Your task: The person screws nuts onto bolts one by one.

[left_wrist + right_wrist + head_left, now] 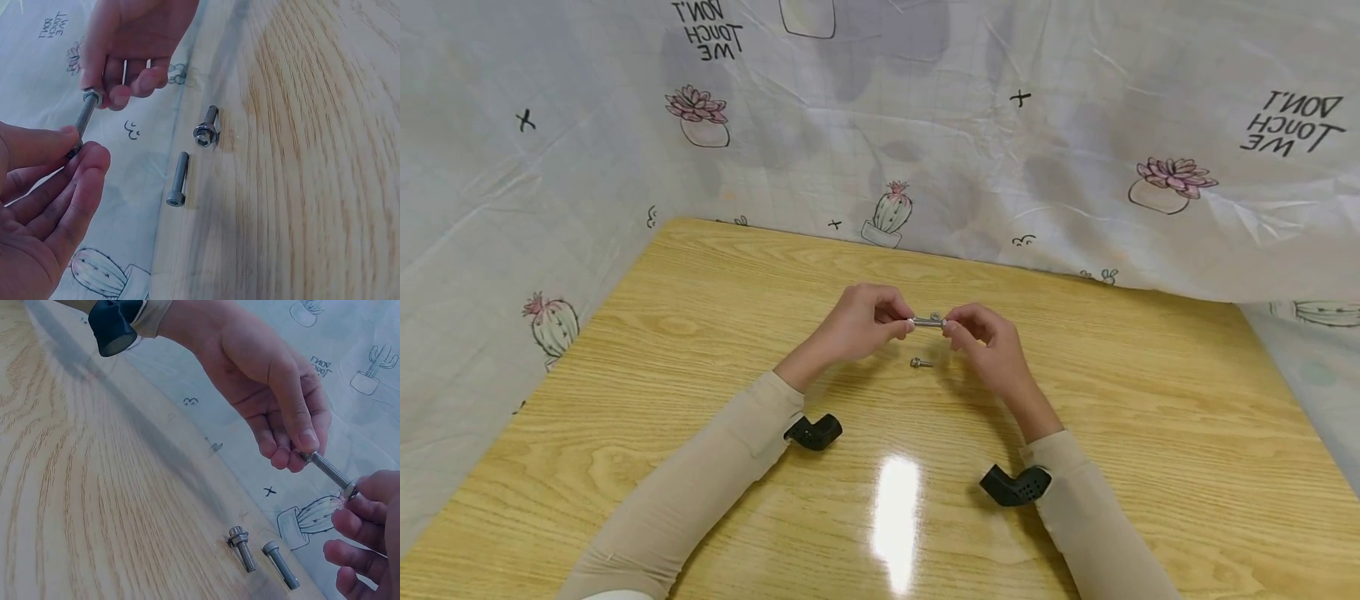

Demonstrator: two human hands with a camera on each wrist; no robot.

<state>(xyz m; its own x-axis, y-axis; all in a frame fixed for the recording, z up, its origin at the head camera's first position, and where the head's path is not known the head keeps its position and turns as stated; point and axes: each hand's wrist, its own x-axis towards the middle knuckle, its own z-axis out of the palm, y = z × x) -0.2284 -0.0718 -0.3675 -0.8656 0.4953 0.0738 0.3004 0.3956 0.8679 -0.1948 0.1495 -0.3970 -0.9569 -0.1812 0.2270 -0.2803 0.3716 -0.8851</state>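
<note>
Left hand (859,325) fingers pinch one bolt (929,322) end, right hand (996,346) fingers its nut (92,95), above counter (1165,392) toward far edge. Best keep nut square, turn lightly; tilt risks crossed threads.

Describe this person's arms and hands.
The left sleeve and right sleeve are long and beige. At the wrists sit a left black piece and a right black piece, bent and dotted with small holes. The left hand and right hand wear no gloves.
</note>
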